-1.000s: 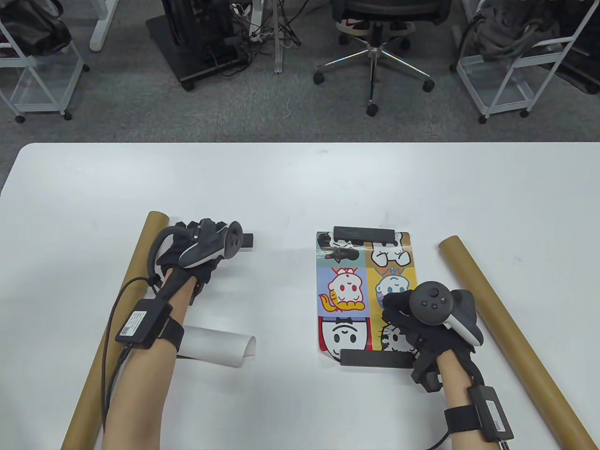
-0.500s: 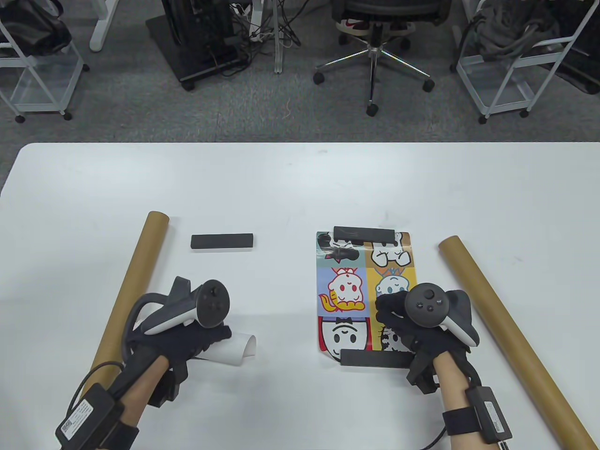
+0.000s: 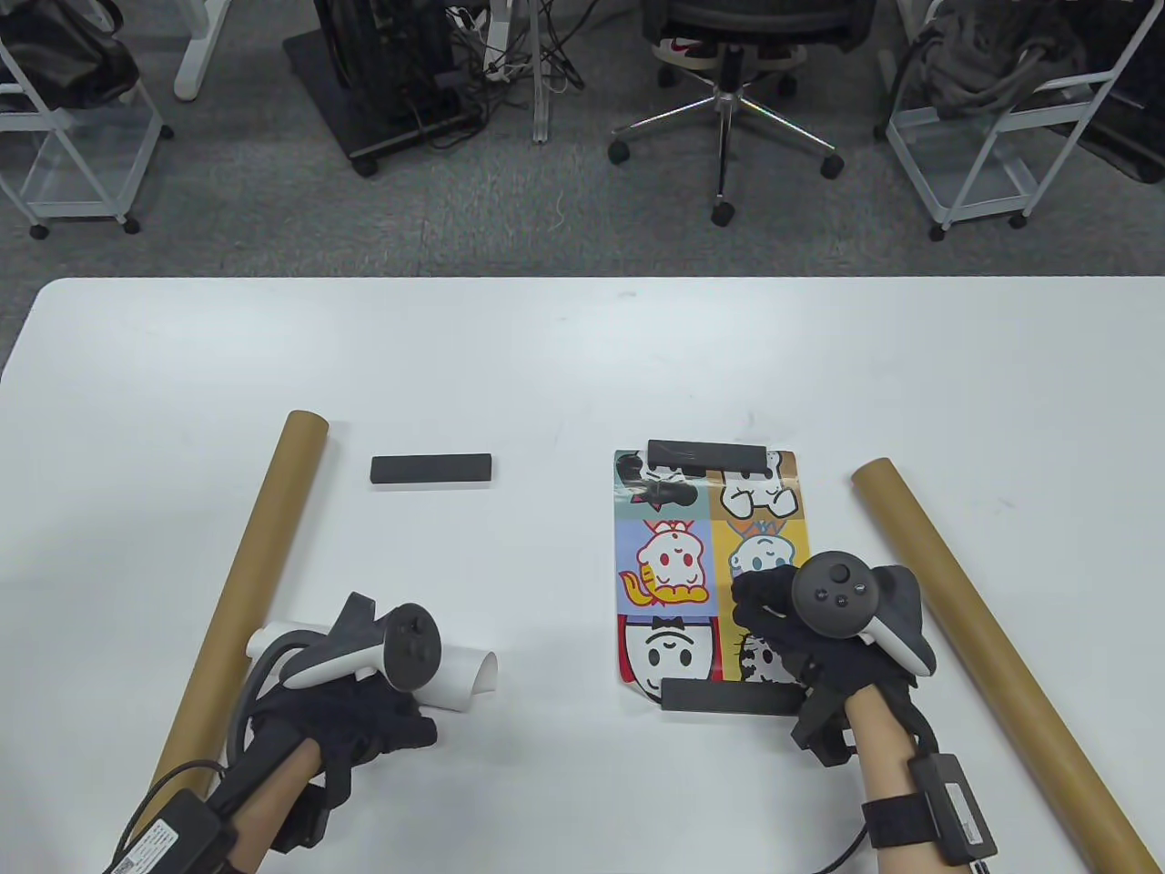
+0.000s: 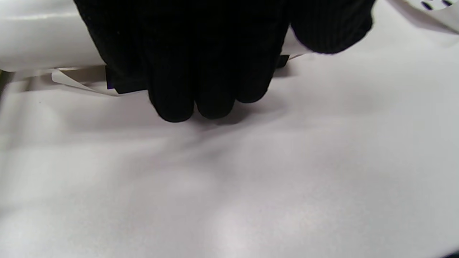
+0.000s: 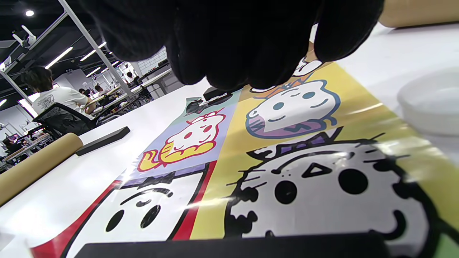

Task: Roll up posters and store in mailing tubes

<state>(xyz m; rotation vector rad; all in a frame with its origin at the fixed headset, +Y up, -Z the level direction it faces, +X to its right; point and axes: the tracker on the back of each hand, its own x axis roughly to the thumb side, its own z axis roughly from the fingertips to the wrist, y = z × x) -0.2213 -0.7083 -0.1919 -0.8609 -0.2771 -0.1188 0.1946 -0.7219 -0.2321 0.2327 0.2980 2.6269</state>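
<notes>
White tabletop fills the near view, where the left hand point(image 3: 350, 719) curls over a loosely rolled white poster point(image 3: 455, 678), seemingly pressing more than gripping; if it lets go, the curl could spring open. The right hand point(image 3: 801, 628) rests half-closed on the flat cartoon poster point(image 3: 673, 555), holding nothing. Black bars point(image 3: 728, 696) weigh its ends; rolling against them risks creasing. Farther out, cardboard tubes point(image 3: 264, 519) flank both sides and could roll off if nudged.
</notes>
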